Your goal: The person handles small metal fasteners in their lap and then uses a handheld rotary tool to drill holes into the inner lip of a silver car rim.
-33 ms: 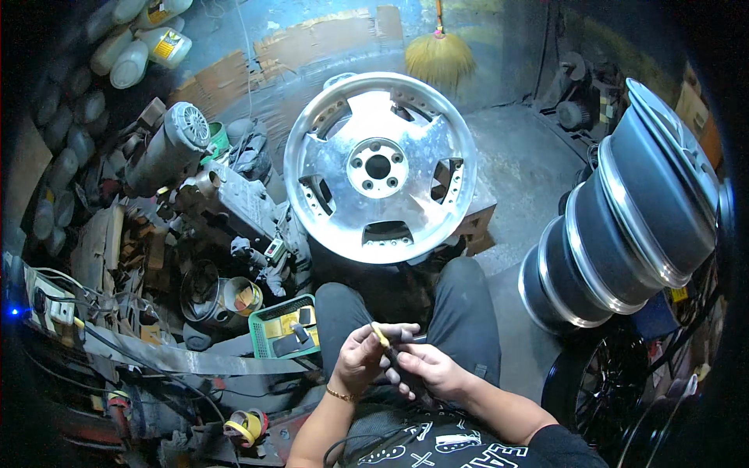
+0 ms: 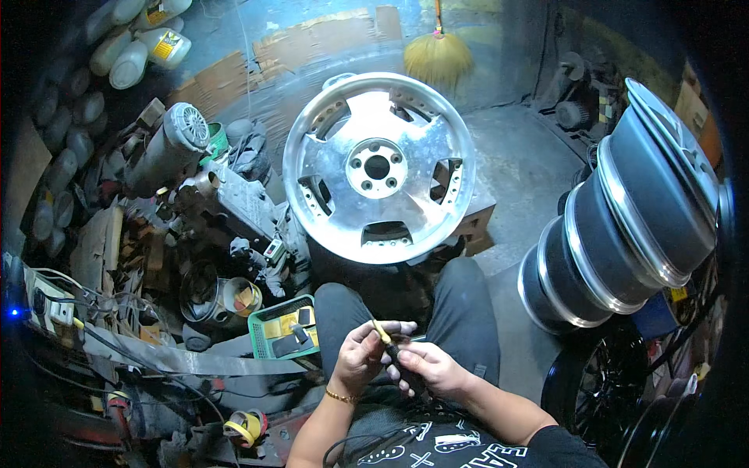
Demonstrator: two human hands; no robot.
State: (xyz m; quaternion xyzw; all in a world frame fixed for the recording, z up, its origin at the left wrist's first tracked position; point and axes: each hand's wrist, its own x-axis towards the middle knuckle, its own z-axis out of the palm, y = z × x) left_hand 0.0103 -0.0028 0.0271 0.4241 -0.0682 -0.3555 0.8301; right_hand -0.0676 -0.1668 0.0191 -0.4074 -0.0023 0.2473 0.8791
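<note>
My left hand (image 2: 365, 351), with a bracelet at the wrist, is closed around the upper part of a slim dark tool (image 2: 396, 360) with a yellow section (image 2: 381, 331) and a thin tip. My right hand (image 2: 433, 370) grips the tool's dark body lower down, thumb along it. Both hands are over my lap, between my knees. A polished silver wheel rim (image 2: 406, 187) lies face up beyond my knees. A green plastic basket (image 2: 260, 343) with small dark and yellow pieces sits beside my left leg.
Several stacked rims (image 2: 647, 218) stand at the right above a black wheel (image 2: 573, 382). At left are a clutter of scrap, metal cylinders (image 2: 156, 152), a power strip (image 2: 58, 304) with cords and tape rolls (image 2: 248, 429). A straw broom (image 2: 437, 58) hangs on the back wall.
The tool has turned slightly in my hands, showing more of its thin tip and dark body. My fingers have shifted a little; the surroundings look the same.
</note>
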